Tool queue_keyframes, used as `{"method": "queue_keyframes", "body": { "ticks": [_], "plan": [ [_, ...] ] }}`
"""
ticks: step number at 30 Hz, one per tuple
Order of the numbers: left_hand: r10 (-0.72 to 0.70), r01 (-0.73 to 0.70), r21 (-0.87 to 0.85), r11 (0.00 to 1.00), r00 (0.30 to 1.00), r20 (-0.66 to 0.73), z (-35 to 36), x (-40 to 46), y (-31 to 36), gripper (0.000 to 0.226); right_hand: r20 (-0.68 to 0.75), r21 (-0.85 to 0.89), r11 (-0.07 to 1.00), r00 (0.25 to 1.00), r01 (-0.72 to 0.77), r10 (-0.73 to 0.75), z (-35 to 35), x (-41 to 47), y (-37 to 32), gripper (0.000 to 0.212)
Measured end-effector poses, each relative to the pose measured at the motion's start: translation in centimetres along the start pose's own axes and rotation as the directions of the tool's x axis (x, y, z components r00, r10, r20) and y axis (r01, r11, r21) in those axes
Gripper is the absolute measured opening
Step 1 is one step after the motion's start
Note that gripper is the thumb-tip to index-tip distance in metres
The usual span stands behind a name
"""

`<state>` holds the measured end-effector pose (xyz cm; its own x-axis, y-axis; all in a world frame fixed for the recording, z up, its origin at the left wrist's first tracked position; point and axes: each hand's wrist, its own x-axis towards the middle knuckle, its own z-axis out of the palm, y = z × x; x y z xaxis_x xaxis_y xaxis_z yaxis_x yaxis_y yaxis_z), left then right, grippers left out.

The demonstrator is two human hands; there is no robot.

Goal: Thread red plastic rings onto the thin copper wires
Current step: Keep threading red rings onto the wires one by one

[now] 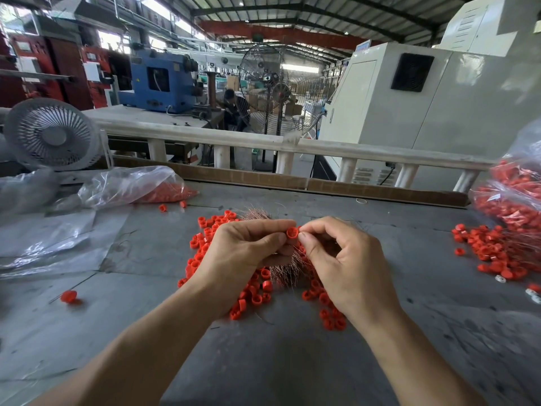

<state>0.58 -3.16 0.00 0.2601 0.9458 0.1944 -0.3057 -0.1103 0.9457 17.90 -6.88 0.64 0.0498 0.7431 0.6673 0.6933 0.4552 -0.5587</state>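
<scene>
Ring pinched between two hands above the wire bundle, mid-threading.

The left hand (pixel 248 247) pinches a red ring (pixel 292 232) between thumb and forefinger, bore facing the camera; the right hand (pixel 342 259) meets it from 3 o'clock, thumb and forefinger pressed together at the rim, probably on a wire too thin to make out. Below the hands, the copper wires (pixel 285 272) lie as a bristly bundle on the table (pixel 380 235), ringed by the loose pile (pixel 251 288). More rings lie at 3 o'clock by a bag (pixel 515 189), with another bag (pixel 131 186) at 10 o'clock. The ring looks light, stiff and smooth, so it is best gripped across its outer wall, leaving the bore free. The wire should bend easily; a hold close to its tip would keep it from buckling.
</scene>
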Motion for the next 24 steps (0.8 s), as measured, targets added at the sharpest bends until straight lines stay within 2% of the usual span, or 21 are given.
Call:
{"method": "queue_keyframes", "body": {
  "ticks": [5,15,24],
  "plan": [
    [0.004,-0.004,-0.01,1.0,1.0,-0.005,-0.07,0.18,-0.19,0.019,-0.002,0.001,1.0,1.0,0.006,-0.006,0.05,0.01,0.0,0.007],
    [0.001,0.002,-0.029,1.0,0.997,0.073,-0.44,0.29,-0.33,0.022,0.014,0.039,0.999,1.0,-0.006,0.005,0.05,0.09,0.4,0.007],
    [-0.002,0.003,-0.019,1.0,0.999,0.043,-0.3,0.1,-0.12,0.022,-0.001,0.055,0.998,1.0,0.011,-0.011,0.07,0.08,0.32,0.008]
  ]
}}
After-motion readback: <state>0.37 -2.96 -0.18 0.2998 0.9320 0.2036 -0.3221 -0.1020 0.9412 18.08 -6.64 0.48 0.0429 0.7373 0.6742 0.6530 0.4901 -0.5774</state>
